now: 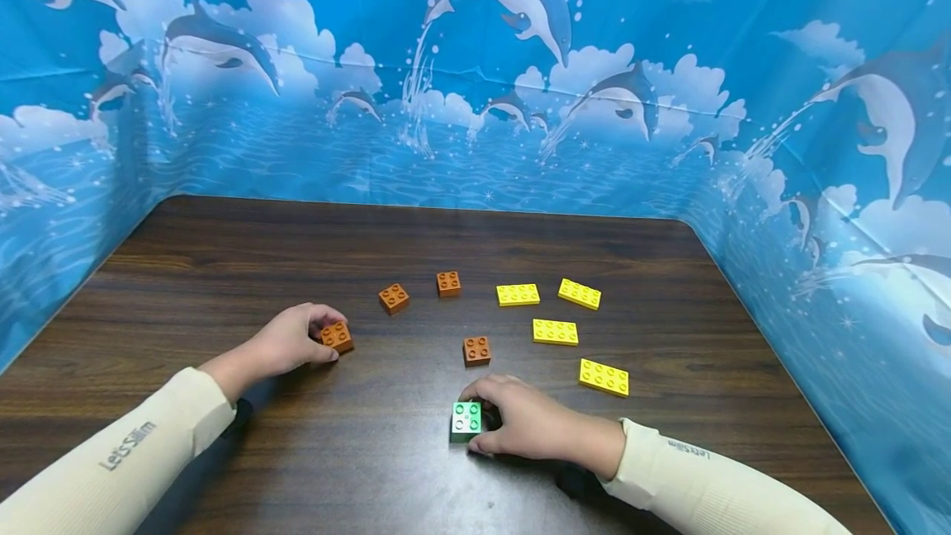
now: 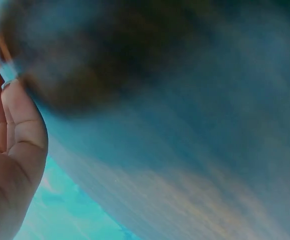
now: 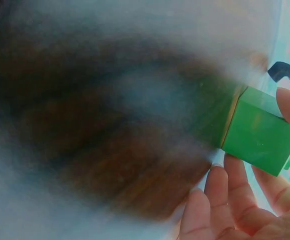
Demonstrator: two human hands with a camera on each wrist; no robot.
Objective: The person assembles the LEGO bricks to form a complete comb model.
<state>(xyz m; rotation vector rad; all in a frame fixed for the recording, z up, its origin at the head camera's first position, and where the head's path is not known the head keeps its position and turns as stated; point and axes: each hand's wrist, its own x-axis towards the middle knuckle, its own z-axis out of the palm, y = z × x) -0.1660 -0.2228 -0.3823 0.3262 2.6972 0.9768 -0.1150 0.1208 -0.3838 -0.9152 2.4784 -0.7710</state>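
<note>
While the left hand (image 1: 290,338) pinches an orange-brown brick (image 1: 337,337) between thumb and fingers over at the left of the dark wood-grain table (image 1: 357,452), the right hand (image 1: 531,419) has its own catch, thumb and fingers gripping a green brick (image 1: 466,419) near the middle of the close side! Both held bricks face the head camera studs up, four on each, and the two hands are well apart. Look at the right wrist view: the green brick's smooth side fills the gap between thumb and fingertips. Over on the left wrist view, only a corner of the orange-brown brick peeks in at the edge, and most of that picture is blurred; whether that brick bears on the wood, I cannot tell. Out in the field, a loose orange-brown brick (image 1: 476,351) sits just beyond the right hand, with a second (image 1: 394,299) and a third (image 1: 448,284) farther back, none touching. And to their right, four flat yellow bricks (image 1: 555,332) are scattered, each apart from the next, the closest lying beyond the right wrist. Pale sleeves (image 1: 149,444) cover both forearms, and a blue dolphin-print curtain (image 1: 297,163) rises behind the table!
</note>
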